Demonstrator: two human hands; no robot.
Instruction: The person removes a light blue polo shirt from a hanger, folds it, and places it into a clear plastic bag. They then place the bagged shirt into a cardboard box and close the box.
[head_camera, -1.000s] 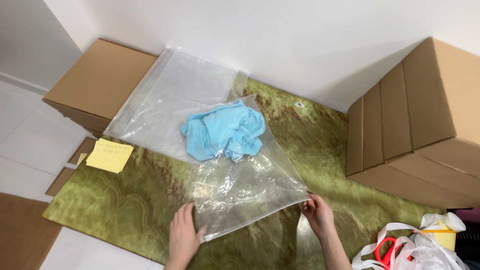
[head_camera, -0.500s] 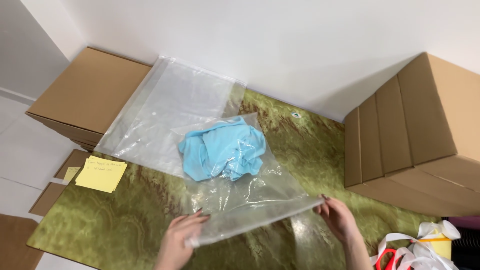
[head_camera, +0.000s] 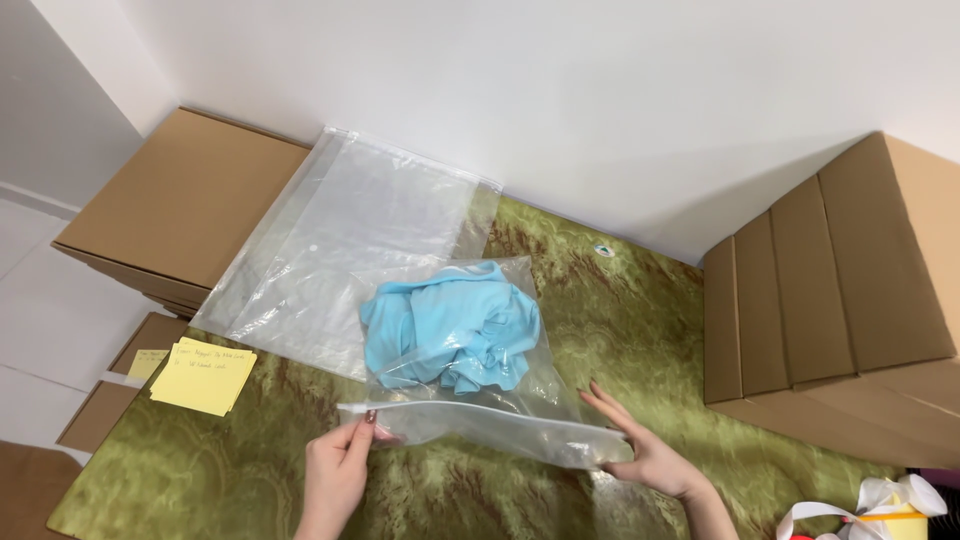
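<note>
clear zip bag (head_camera: 470, 400) between both hands

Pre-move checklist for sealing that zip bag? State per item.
1. Left hand pinching the zip strip's left end: ok.
2. Right hand holding the strip's right end: ok.
3. Blue garment fully inside the clear zip bag, away from the strip: ok.
4. Zip strip pressed shut along its length: cannot tell.
5. Bag lying flat on the green mat: not ok, the garment is bunched.
6. Spare clear bags free of the seal: ok, they lie behind.
</note>
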